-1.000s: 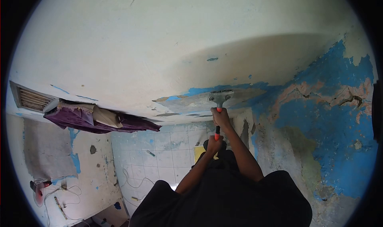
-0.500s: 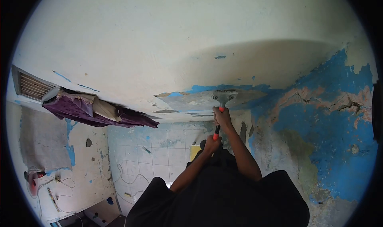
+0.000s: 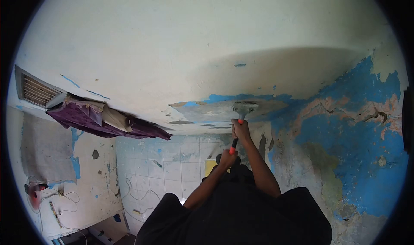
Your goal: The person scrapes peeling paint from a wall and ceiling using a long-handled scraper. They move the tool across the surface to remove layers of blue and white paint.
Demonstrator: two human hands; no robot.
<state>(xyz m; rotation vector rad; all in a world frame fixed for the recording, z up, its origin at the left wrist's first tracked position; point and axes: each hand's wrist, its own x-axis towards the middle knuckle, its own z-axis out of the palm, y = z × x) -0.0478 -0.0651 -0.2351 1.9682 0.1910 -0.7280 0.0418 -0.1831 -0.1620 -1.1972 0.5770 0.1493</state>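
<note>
A long-handled scraper (image 3: 244,110) with a broad metal head and a red-and-black handle is held in both my hands. My right hand (image 3: 240,129) is wrapped round the handle just below the metal head. Lower down, nearer my body, my left hand (image 3: 227,159) is closed round the handle's end. The blade lies over a grey bare patch (image 3: 207,111) in the pale wall (image 3: 172,42), just below a ragged strip of exposed blue paint (image 3: 233,97). Whether the blade presses on the surface cannot be made out.
At left a purple cloth (image 3: 82,120) hangs beneath a slatted vent (image 3: 39,90). Peeling blue paint (image 3: 366,167) and cracks cover the right wall. Below are a tiled floor (image 3: 172,167) with a loose cable (image 3: 140,197), a small tool (image 3: 158,163) and a yellow object (image 3: 210,167).
The scraper head has shifted slightly down, toward my body, along the grey patch. Both hands keep their hold on the handle. The whole view has moved a little.
</note>
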